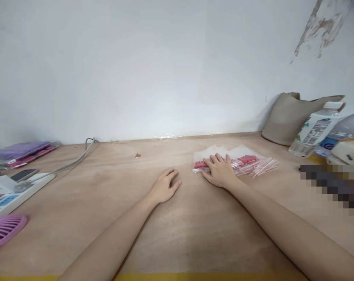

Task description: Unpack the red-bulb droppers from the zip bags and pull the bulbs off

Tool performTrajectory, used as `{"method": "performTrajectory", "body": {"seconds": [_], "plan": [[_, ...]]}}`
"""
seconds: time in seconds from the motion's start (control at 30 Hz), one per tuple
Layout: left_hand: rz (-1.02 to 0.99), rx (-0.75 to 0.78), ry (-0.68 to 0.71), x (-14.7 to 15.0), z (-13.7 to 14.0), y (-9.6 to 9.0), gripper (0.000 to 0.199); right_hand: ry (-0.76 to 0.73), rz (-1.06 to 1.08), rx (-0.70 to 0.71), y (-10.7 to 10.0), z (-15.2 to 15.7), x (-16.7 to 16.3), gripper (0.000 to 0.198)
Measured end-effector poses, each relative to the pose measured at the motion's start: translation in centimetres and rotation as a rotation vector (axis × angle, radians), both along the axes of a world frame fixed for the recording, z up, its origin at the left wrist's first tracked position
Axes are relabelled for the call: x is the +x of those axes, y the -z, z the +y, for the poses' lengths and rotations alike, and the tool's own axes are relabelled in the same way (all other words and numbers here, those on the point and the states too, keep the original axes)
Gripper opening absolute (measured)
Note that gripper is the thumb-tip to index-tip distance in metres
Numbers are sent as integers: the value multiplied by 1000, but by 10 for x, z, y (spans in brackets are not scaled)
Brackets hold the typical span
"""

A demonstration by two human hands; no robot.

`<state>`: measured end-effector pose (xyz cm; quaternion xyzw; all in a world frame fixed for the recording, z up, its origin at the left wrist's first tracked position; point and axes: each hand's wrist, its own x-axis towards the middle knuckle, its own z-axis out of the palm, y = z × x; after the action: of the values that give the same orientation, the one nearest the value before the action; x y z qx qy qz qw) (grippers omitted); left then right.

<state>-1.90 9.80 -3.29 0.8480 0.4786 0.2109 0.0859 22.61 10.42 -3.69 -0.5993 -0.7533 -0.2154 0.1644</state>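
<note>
Several clear plastic bags (247, 158) with small red pieces inside lie overlapped in a fanned pile on the wooden table (177, 242). My right hand (220, 170) rests on the left part of this pile, fingers spread over the bags and covering some of the red contents. What exactly the red pieces are is too small to tell. To the left of the pile, my left hand (164, 186) lies on the bare wood with its fingers loosely apart and nothing in them.
At right stand a grey-beige container (285, 117), a labelled plastic bottle (316, 130) and another bottle (351, 125). On the left are a power strip (24, 195) with a grey cable (74, 162), a phone (24, 175), a pink fan (7, 231) and purple packets (27, 151). A wall runs behind.
</note>
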Motion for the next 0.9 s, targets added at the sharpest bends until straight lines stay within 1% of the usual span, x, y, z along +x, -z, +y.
{"method": "performTrajectory", "body": {"seconds": [0.13,0.23,0.37,0.47,0.53,0.6,0.67,0.8,0.9], "plan": [[17,-10,3,-2,0,-2,45,49,0,41,0,1,6,36],[20,-11,12,-2,2,-2,45,-2,-10,65,-1,2,8,30],[-7,6,32,-1,2,-1,47,-160,-23,20,-2,1,2,30],[-47,30,35,-1,0,-1,58,-334,31,-39,-3,-5,-12,33],[-59,43,39,-1,-2,-2,68,-445,70,-66,-5,-11,-23,41],[-61,49,59,-1,-3,-3,72,-513,93,-79,-6,-16,-31,49],[-61,41,93,-1,-4,-3,68,-519,130,-89,-6,-19,-34,52],[-53,15,142,1,-3,-3,52,-446,249,-111,-3,-17,-31,54],[-83,62,145,3,-4,-5,45,-457,326,-101,0,-16,-29,46]]}}
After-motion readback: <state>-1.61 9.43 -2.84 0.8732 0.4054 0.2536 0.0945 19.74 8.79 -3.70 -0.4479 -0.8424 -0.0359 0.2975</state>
